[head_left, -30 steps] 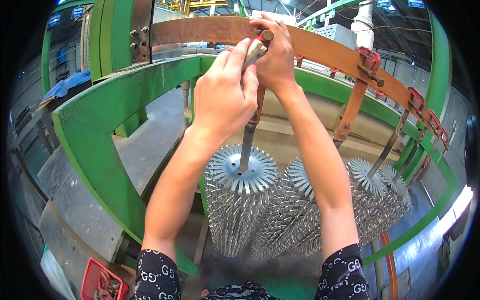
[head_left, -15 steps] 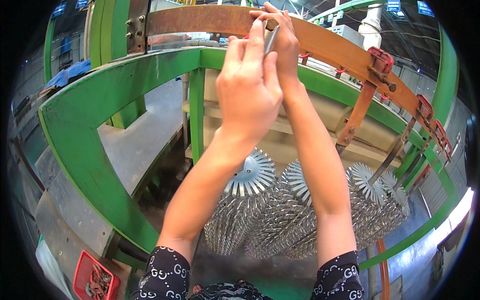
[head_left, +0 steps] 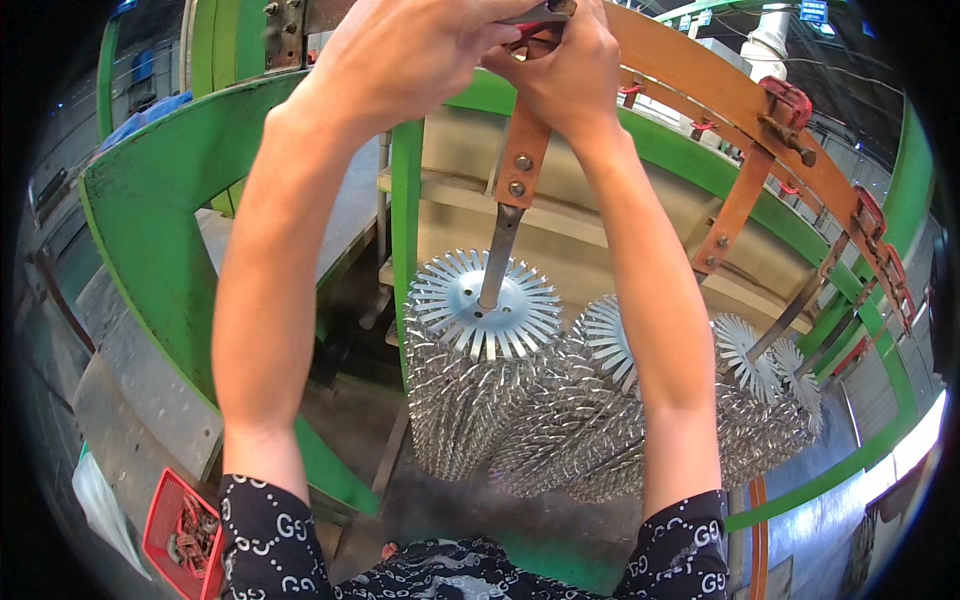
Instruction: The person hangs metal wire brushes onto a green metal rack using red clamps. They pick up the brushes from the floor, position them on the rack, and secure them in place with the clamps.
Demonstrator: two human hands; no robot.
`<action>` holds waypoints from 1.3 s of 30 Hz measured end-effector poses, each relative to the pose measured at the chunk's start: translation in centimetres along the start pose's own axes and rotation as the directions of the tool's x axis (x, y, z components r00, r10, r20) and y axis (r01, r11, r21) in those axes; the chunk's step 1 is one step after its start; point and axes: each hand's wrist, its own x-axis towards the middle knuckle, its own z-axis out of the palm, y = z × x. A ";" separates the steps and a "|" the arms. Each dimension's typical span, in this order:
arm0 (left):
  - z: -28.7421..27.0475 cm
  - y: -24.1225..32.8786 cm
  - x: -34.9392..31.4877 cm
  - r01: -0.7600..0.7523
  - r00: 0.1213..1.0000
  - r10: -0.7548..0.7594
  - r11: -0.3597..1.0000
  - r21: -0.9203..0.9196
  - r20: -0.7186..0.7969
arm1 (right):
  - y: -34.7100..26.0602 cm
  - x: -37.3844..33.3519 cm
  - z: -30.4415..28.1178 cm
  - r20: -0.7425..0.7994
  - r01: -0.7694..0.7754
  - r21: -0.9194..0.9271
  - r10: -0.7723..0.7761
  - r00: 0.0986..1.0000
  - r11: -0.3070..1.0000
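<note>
At the top edge, my left hand (head_left: 415, 60) is closed around a grey metal piece (head_left: 540, 13), whose kind I cannot make out. My right hand (head_left: 580, 85) is beside it, its fingers curled at a red clamp (head_left: 524, 36) that is mostly hidden. Both hands are at the long curved copper-coloured bar (head_left: 690, 65). Below them hangs a bolted copper strap (head_left: 522, 150). A grey rod (head_left: 497, 255) runs down from it to a slotted metal disc (head_left: 470, 290), above a dense cluster of shiny metal parts (head_left: 480, 400).
More red clamps (head_left: 787, 105) grip the bar at right, with another strap (head_left: 735, 210) and slotted discs (head_left: 745, 355) below. A green frame (head_left: 130, 250) curves around the left. Low at left stands a red basket (head_left: 160, 520) of rusty metal pieces.
Both hands have risen in the picture and the left has shifted left, its arm now apart from the right. The strap, rod and first disc, earlier covered, are now visible.
</note>
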 end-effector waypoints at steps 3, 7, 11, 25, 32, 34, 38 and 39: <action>-0.7 0.0 -0.1 0.039 0.999 -0.040 0.999 0.037 0.029 | 0.1 0.0 0.3 -0.013 -0.017 -0.005 0.017 1.000 1.000; 1.9 1.6 -2.4 0.213 0.956 -0.215 0.977 -0.030 -0.199 | 1.3 -0.3 0.5 -0.038 0.111 -0.045 -0.112 0.993 0.993; 4.6 4.4 -3.0 0.406 0.815 -0.491 0.863 -0.300 -0.307 | 2.7 -0.2 1.0 -0.064 0.181 -0.082 -0.187 0.980 0.980; 8.8 5.6 -1.3 0.352 0.743 -0.473 0.878 -0.325 -0.473 | 3.4 -0.1 1.2 -0.123 0.217 -0.082 -0.226 0.966 0.973; 1.0 2.0 -0.6 0.190 0.982 -0.188 0.977 -0.098 0.036 | 0.8 -0.3 0.4 -0.080 0.075 -0.004 -0.075 0.994 0.997; -0.3 1.0 -0.4 0.109 0.990 -0.101 0.990 -0.086 0.096 | 0.2 -0.1 0.6 -0.102 0.122 -0.007 -0.122 0.987 0.993; 0.8 1.0 -1.3 0.164 0.986 -0.162 0.979 -0.123 0.022 | 0.6 -0.2 0.6 -0.091 0.141 -0.045 -0.145 0.985 0.989; 2.1 1.4 -2.0 0.140 0.981 -0.142 0.990 -0.022 -0.134 | 0.8 -0.2 0.7 -0.072 0.106 -0.026 -0.107 0.992 0.994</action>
